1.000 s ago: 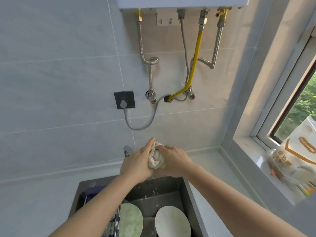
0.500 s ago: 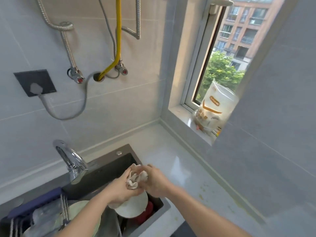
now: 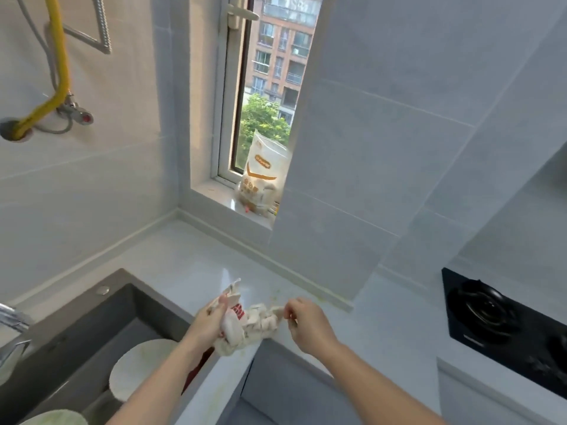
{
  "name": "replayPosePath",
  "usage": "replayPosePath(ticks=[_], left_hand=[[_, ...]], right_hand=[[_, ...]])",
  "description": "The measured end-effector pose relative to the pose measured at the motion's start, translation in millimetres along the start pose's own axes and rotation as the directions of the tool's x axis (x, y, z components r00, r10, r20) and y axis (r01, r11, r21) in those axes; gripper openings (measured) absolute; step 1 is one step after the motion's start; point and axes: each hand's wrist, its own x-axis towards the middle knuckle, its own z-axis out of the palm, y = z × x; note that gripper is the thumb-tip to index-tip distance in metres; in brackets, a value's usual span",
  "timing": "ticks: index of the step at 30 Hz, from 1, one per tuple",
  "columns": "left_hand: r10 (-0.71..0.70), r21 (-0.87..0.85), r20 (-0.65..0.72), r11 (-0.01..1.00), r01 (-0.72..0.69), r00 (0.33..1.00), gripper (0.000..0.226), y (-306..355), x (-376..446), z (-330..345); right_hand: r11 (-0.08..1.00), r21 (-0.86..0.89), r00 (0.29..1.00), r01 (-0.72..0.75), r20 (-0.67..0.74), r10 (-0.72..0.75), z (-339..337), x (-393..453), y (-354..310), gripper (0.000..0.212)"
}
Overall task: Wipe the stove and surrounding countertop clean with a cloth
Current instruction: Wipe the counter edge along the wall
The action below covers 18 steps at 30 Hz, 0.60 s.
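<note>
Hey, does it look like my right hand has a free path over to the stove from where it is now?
Probably yes. The right hand pinches one end of the cloth above the countertop, and only bare counter lies between it and the stove.

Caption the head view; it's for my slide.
Both hands, left hand and right hand, spread a cloth over the countertop beside the sink.

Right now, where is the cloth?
In the head view the cloth is low and centre, held between the left hand and right hand, above the countertop edge just right of the sink.
</note>
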Motion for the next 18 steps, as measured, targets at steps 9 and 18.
replayPosePath(ticks=[9,18], left_hand=[[0.1,-0.126,-0.003,0.987,-0.099,0.995,0.035,48,8,61],[0.102,-0.221,0.009,0.97,-0.098,0.995,0.042,59,24,79]], right_hand=[[0.952,0.205,0.973,-0.229,0.07,0.219,21,-49,67,0.022],[0.851,0.442,0.956,-0.282,0.207,0.209,33,-9,84,0.065]])
